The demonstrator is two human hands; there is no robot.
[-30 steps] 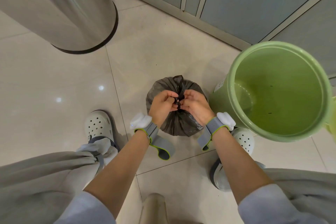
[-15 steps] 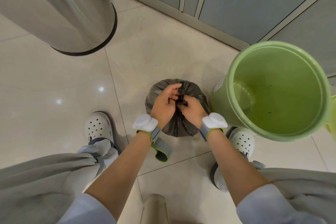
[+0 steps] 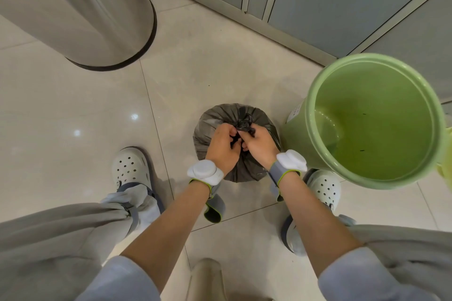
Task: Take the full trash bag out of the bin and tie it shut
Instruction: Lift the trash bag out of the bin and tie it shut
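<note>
Taking the dark grey plastic trash bag as your landmark: far to its upper left stands a tall brushed-steel cylinder with a black base ring, well apart from it. Nearer, to the bag's lower left, is your pale perforated clog on the glossy cream floor tiles.

The bag itself sits on the floor between your feet, out of the bin, bulging and gathered at the top. Your left hand is curled closed on the gathered plastic on the bag's near-left side. Your right hand is closed too, pinching the twisted black knot at the bag's crown; the two hands touch each other over the neck.

Just right of the bag, close beside it, stands the pale green round plastic bin, which looks empty inside.

So the lifting-out looks done, and you appear to be in the tying step, with a knot already formed or forming. Whether it is fully tight I cannot tell. The next move probably calls for pulling the two ends apart firmly to cinch it, without tearing the thin plastic.
</note>
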